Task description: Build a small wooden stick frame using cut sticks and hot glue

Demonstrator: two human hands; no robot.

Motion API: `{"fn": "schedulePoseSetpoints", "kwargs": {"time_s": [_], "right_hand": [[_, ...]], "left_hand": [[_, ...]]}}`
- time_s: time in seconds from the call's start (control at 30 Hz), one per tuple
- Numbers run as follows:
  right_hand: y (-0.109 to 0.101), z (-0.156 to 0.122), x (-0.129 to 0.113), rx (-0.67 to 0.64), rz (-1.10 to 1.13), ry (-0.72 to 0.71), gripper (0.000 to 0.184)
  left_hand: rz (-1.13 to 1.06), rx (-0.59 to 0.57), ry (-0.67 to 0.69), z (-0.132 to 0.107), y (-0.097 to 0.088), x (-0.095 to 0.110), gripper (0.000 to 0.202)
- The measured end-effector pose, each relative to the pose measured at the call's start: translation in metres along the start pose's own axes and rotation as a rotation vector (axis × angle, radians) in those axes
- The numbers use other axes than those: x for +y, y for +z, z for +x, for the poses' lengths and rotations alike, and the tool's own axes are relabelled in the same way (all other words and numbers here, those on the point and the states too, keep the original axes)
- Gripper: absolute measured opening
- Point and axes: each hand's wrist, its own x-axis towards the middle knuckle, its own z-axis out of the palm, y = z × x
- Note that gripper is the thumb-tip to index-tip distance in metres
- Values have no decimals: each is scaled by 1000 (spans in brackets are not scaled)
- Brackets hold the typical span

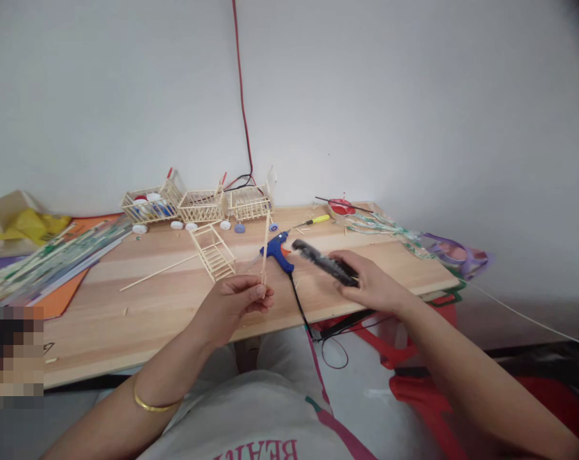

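My left hand (pixel 244 299) pinches a thin wooden stick (pixel 266 246) upright between thumb and fingers, over the front of the table. In my right hand (pixel 370 279) is a long black tool (pixel 325 262), smeared by motion, so its exact kind is unclear. The tool points left, toward a blue glue gun (pixel 277 252) that lies on the table just beyond the two hands. Left of the glue gun rests a small ladder-like frame of sticks (pixel 213 253), with a long loose stick (pixel 160 273) touching or close to it.
Three small stick-built carts (pixel 202 207) with bottle-cap-like wheels stand along the wall. A yellow-handled screwdriver (pixel 318 219) and a red dish (pixel 341 207) lie at the back right. Bundled sticks (pixel 54 255) cover the left side. The glue gun's black cord (pixel 299 303) hangs over the front edge.
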Motion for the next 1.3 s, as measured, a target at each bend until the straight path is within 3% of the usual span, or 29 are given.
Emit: {"fn": "schedulePoseSetpoints", "kwargs": {"time_s": [0.1,0.23,0.8,1.3], "right_hand": [[-1,-3,-24,-57,7,-69,51],[-4,-4,-37,-127,9,-95,48],[-1,-5,-50,-156,83,-205,51],[4,-7,-54,-61,30,-212,43]], "left_hand": [[38,-66,15,-2,6,3,19],[73,-107,36,-6,8,6,16],[236,-169,126,-8,4,7,12],[394,-139,186,-10,5,10,11]]}}
